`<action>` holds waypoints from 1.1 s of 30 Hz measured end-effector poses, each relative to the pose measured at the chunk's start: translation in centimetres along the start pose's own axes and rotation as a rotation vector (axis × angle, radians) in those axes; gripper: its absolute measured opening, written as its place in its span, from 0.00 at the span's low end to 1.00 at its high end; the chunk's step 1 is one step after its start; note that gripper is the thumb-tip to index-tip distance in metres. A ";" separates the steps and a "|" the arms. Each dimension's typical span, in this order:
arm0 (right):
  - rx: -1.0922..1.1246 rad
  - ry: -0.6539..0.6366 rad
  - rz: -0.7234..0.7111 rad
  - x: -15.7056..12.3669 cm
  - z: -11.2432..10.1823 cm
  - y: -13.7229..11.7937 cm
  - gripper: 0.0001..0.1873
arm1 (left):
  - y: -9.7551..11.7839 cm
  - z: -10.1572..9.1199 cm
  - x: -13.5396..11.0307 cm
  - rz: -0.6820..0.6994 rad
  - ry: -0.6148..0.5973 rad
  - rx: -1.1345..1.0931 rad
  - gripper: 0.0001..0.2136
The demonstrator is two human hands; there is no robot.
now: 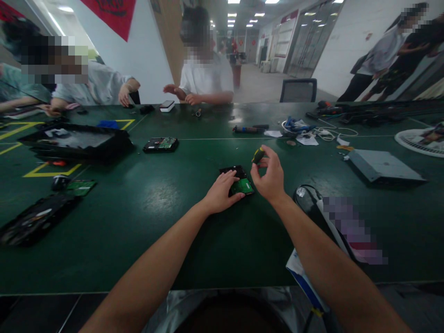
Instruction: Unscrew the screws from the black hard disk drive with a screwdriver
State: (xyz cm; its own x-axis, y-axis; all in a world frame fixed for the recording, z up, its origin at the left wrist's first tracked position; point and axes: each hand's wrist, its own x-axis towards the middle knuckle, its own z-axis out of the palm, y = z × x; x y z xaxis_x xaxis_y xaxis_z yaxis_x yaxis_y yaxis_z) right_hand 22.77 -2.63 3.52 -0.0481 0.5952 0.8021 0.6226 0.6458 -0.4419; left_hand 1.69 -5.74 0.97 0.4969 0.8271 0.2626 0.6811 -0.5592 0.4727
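Head view: at your far left on the green table [138, 249], a black casing [40, 222] lies near the edge, with a stack of black trays [116, 147] beyond it. A small green circuit board [82, 187] rests just beside the casing's far end. Behind the trays, a co-worker in a pale shirt [100, 83] leans over the table. Next along is a dark device with an exposed board [160, 144], and past it a white-sided box [167, 107], near a second co-worker in white [208, 74]. In front of you, your left hand [224, 192] lies spread over the black drive [243, 186], fingers open and resting across its left side, its green board showing beside your thumb. To the right, your right hand [269, 175] pinches a yellow-and-black screwdriver [257, 156] between thumb and fingers, above the drive's right side; its tip is too small to make out. Farther right come tangled cables [297, 126], a flat grey metal box [385, 165] and a white round basket [404, 138].
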 end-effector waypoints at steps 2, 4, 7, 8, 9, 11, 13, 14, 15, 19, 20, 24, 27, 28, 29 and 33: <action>-0.009 0.005 -0.004 0.0 -0.1 0.0 0.34 | 0.1 -0.1 0.0 -0.003 -0.004 0.005 0.29; -0.022 0.009 -0.003 0.0 -0.1 0.0 0.33 | 0.1 -0.1 0.0 -0.005 -0.004 0.005 0.30; -0.020 -0.001 -0.009 0.1 -0.2 -0.1 0.34 | 0.0 0.0 0.0 0.000 0.001 0.001 0.29; -0.012 -0.007 -0.013 0.1 -0.2 -0.1 0.34 | -0.1 0.1 0.0 0.002 0.003 0.000 0.29; -0.005 -0.011 -0.017 0.1 -0.2 -0.1 0.35 | -0.1 0.1 0.0 0.004 0.003 0.000 0.29; -0.001 -0.017 -0.017 0.1 -0.2 -0.1 0.36 | -0.1 0.1 0.0 0.004 0.000 0.002 0.30; -0.014 -0.016 -0.005 0.1 -0.2 -0.2 0.35 | -0.1 0.1 0.1 0.000 -0.001 0.003 0.30; -0.021 -0.012 0.000 0.1 -0.2 -0.1 0.34 | -0.1 0.1 0.1 -0.001 -0.002 0.004 0.30; -0.025 -0.008 0.003 0.1 -0.2 -0.1 0.34 | -0.1 0.1 0.1 -0.001 -0.001 0.005 0.30; 0.000 0.002 -0.018 0.0 -0.1 -0.1 0.36 | 0.0 0.1 0.1 -0.004 -0.001 -0.002 0.29; 0.003 0.003 -0.021 0.0 -0.1 0.0 0.36 | 0.0 0.1 0.1 -0.005 -0.001 -0.004 0.29; -0.035 0.007 -0.011 0.1 -0.1 0.0 0.37 | 0.0 0.1 0.1 -0.005 0.000 -0.004 0.29; -0.046 0.014 -0.018 0.1 -0.1 0.0 0.37 | -0.1 0.1 0.1 -0.002 -0.002 0.000 0.29; -0.041 0.018 -0.023 0.1 -0.1 0.0 0.37 | -0.1 0.1 0.1 -0.001 -0.003 0.001 0.29; -0.036 0.020 -0.027 0.1 -0.1 0.0 0.36 | -0.1 0.0 0.1 -0.001 -0.004 0.000 0.29; -0.036 0.014 -0.016 0.1 -0.1 0.0 0.35 | 0.0 0.0 0.0 -0.004 -0.003 -0.009 0.30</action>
State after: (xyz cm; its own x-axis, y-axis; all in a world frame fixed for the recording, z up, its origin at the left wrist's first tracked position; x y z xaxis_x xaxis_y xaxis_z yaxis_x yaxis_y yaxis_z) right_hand 22.87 -2.62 3.58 -0.0477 0.5780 0.8146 0.6497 0.6374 -0.4142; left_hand 1.66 -5.71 0.95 0.4956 0.8293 0.2583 0.6784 -0.5553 0.4811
